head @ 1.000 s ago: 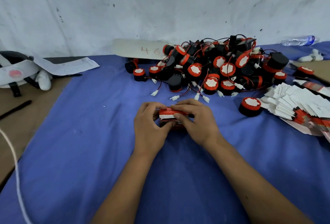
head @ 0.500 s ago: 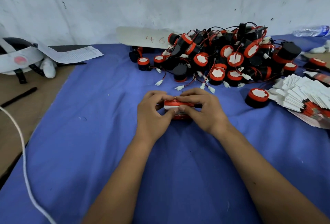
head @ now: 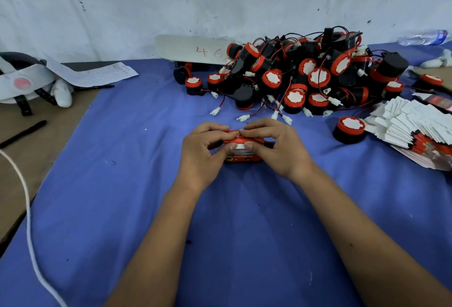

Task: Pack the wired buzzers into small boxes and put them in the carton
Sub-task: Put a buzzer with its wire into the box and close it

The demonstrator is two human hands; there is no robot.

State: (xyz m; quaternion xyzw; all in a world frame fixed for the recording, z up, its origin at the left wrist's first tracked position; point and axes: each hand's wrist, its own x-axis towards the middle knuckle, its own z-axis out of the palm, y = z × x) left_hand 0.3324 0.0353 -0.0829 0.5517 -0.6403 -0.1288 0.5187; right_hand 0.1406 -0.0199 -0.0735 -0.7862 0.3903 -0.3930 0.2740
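Showing handwritten red digits "4 6", a pale flat board [head: 190,48] is lying against the white wall behind a heap of black round wired buzzers with red rims and white faces [head: 300,74], which is hiding the board's right end. A white printed paper sheet [head: 97,74] is lying at the left, its text too small to read. Print is running along the front face of the small red and white cardboard box [head: 243,152], but it is too blurred to make out.

Both hands are gripping that box, which is sitting on the blue cloth [head: 122,184] near the middle of the table, just in front of the buzzer heap. The left hand [head: 203,152] is curling around the box's left end, thumb pressing its top front edge and fingers bending over the top. The right hand [head: 278,147] is curling around the right end the same way, and the fingertips of the two hands are almost meeting over the lid. The hands are covering the box's ends, and whatever is inside cannot be seen.

One black and red buzzer [head: 349,130] is standing apart at the right, just beside a fanned stack of flat white and red box blanks [head: 415,130] that the frame edge is cutting off.
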